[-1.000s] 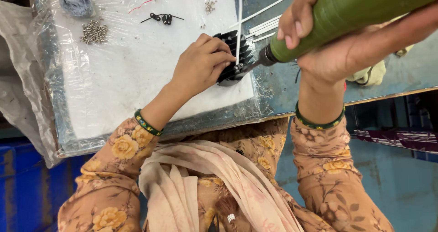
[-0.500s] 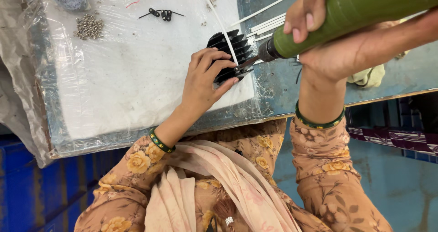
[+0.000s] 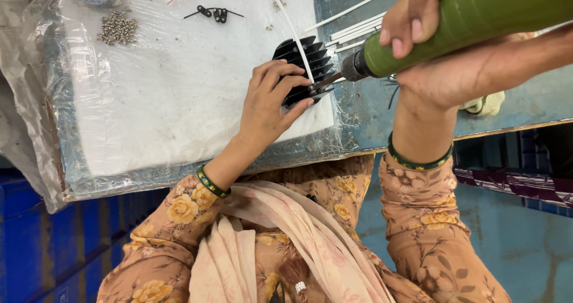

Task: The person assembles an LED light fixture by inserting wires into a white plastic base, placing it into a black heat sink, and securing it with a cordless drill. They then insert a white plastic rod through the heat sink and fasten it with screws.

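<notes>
A black finned part [image 3: 304, 67] is held down on a white pad [image 3: 179, 88] that is wrapped in clear plastic film and laid on a blue workbench [image 3: 370, 118]. The part sits near the right edge of the pad, towards its near corner. It is pinned by the left hand [image 3: 271, 103], whose fingers are spread and pressed onto the fins, with the thumb laid along the near side of the part.

A green cylindrical power driver [image 3: 471, 16] is gripped by the right hand [image 3: 453, 58], with the fingers curled over the far side of the barrel and the palm beneath it. The tool is held slanted, and its metal bit [image 3: 325, 82] is set against the right side of the finned part, just beside the left fingertips. A thin white tube [image 3: 295, 31] is seen running across the top of the part from the far side.

At the far left of the pad a small heap of metal screws [image 3: 116, 28] is seen, and near the far middle a little black clip piece [image 3: 215, 14] is lying. Several white rods [image 3: 355, 25] are laid on the bench just right of the pad, behind the driver's nose. A pale cloth [image 3: 486, 105] is partly hidden under the right forearm. Green bangles [image 3: 210, 182] are worn on both wrists, and floral sleeves are seen below them.
</notes>
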{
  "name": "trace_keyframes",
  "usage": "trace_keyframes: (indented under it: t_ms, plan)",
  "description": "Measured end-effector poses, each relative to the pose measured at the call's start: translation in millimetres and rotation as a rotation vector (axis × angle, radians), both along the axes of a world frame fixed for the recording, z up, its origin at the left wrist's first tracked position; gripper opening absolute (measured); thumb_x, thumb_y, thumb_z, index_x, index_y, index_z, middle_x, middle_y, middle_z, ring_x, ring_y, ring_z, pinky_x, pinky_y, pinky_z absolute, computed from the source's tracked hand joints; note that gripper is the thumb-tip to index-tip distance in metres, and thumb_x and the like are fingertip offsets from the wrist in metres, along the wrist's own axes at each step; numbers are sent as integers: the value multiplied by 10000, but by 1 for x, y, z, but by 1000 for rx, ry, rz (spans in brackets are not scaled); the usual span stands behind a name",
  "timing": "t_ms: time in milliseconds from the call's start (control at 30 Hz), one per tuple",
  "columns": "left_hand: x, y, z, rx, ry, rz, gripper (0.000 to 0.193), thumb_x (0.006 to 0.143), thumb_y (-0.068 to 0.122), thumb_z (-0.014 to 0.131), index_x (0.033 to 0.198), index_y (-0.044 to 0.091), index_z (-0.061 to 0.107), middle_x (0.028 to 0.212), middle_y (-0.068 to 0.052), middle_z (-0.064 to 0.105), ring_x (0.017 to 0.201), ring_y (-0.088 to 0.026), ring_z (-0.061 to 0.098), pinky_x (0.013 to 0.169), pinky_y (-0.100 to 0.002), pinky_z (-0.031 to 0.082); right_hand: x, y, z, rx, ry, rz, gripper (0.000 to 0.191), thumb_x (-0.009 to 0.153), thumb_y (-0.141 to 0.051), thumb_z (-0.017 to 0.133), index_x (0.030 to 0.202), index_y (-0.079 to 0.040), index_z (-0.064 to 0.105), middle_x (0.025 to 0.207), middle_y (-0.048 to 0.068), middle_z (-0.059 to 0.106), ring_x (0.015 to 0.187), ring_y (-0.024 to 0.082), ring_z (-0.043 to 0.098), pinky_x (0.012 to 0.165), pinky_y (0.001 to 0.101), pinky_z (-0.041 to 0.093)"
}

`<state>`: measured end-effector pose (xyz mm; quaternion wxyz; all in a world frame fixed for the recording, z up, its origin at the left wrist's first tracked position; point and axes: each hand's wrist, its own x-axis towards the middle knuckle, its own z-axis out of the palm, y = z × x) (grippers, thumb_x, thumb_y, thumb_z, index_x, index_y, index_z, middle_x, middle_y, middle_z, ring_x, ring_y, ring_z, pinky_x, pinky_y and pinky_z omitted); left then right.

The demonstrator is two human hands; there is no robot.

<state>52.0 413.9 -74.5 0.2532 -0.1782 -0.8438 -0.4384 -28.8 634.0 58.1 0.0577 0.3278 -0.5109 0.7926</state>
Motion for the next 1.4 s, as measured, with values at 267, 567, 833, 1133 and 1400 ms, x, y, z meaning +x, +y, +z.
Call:
trace_keyframes:
  t_ms: [267, 567, 833, 1133, 1400]
  plan:
    - [2, 1, -2, 5, 6, 2, 327, 867, 158, 850, 1145, 120, 682, 1269, -39, 619, 1314, -324, 503, 1110, -453, 442, -1, -2, -4, 33, 33, -19, 1036, 818, -936, 257, 1003, 34, 570, 695, 194, 512, 483, 287, 526, 518, 411, 457]
    - [-3, 0, 3, 35, 0, 5, 298, 867, 162, 849, 1112, 103, 691, 1219, -34, 643, 1249, -307, 528, 1067, -434, 464, -3, -9, -6, -76, 53, -82, 966, 864, -891, 277, 1012, 23, 552, 702, 207, 502, 494, 299, 512, 503, 412, 454]
    - [-15, -10, 9, -105, -36, -4, 173, 872, 204, 857, 1018, 153, 780, 1126, 51, 690, 1162, -230, 581, 941, -352, 536, -23, -10, -15, -86, -35, 63, 925, 917, -850, 257, 992, 30, 532, 715, 216, 493, 541, 329, 497, 528, 428, 414]
    - [-6, -4, 13, -13, -31, 18, 225, 849, 158, 860, 1044, 158, 749, 1163, 49, 674, 1191, -237, 577, 948, -361, 547, -45, -14, -15, 50, 119, 88, 858, 922, -812, 243, 866, 6, 495, 641, 196, 487, 484, 323, 509, 528, 438, 439]
    - [-7, -2, 11, -26, -19, 60, 192, 839, 156, 860, 996, 169, 749, 1149, 68, 673, 1174, -211, 593, 879, -337, 561, -30, -1, -16, -54, -19, 128, 872, 916, -833, 306, 949, 3, 549, 732, 180, 510, 542, 296, 517, 563, 417, 445]
